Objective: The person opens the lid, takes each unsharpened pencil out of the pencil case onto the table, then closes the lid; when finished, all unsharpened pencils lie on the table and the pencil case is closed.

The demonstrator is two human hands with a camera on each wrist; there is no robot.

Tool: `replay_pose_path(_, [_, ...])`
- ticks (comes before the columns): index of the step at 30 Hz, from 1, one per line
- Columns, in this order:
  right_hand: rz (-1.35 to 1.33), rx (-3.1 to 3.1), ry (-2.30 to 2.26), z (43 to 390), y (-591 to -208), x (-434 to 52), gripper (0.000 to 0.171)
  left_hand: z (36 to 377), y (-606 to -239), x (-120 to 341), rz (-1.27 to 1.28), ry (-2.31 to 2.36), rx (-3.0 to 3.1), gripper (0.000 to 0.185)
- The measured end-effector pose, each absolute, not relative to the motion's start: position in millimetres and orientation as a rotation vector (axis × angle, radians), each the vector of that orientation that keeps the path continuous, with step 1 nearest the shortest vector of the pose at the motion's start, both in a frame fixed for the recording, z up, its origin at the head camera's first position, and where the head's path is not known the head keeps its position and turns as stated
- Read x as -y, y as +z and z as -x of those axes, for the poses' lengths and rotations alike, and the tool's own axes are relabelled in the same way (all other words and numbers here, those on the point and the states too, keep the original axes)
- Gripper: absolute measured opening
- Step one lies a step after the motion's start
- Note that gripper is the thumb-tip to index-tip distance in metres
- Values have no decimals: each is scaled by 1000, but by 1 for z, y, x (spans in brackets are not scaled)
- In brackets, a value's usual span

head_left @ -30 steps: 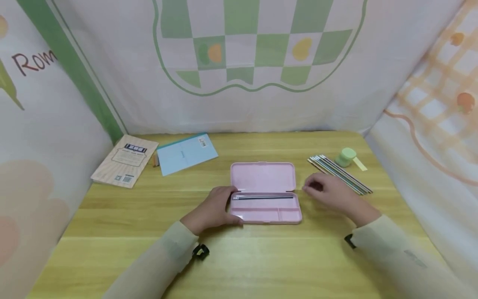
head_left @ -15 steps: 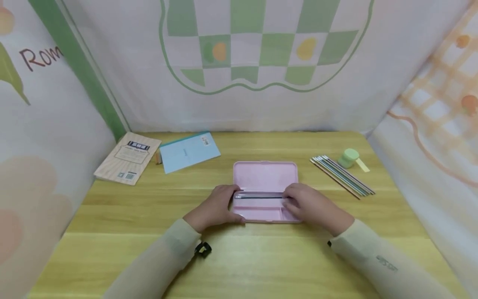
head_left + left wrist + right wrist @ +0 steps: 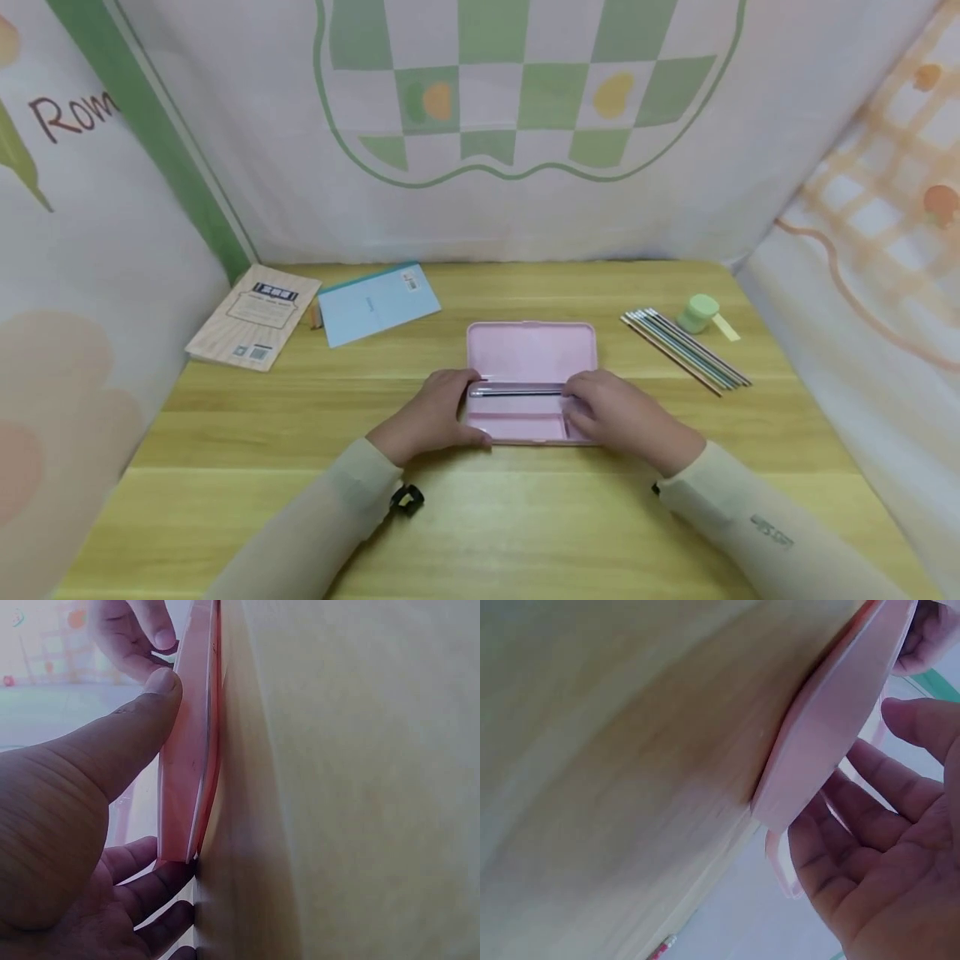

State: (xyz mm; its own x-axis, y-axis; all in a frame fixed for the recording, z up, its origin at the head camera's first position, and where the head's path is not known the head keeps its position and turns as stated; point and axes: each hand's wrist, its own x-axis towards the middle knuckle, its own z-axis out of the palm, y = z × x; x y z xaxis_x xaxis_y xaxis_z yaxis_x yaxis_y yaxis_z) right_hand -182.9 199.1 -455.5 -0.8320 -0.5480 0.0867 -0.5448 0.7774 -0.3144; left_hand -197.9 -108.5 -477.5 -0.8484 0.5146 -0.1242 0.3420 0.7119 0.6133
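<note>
Pink pencil case [image 3: 531, 354] lay open; left hand [image 3: 432, 412] gripped its nine-o'clock end, right hand [image 3: 617, 410] its three-o'clock end.

A tan booklet [image 3: 253, 315], blue notebook [image 3: 377, 303] and green tape roll [image 3: 697, 313] lie on the wooden table [image 3: 480, 517].

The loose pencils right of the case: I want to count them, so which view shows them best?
The head view: the loose pencils lie fanned and unobstructed on the table. The left wrist view shows none; the right wrist view shows perhaps one tip at its bottom edge.
</note>
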Motion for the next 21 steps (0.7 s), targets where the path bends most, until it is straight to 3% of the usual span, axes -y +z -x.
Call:
replay_pose_path(12, [851, -2919, -541, 181, -457, -198, 20, 197, -476, 109, -659, 846, -2630, 107])
replay_pose_path(21, [827, -2829, -556, 182, -457, -196, 10, 197, -476, 109, -665, 849, -2624, 108])
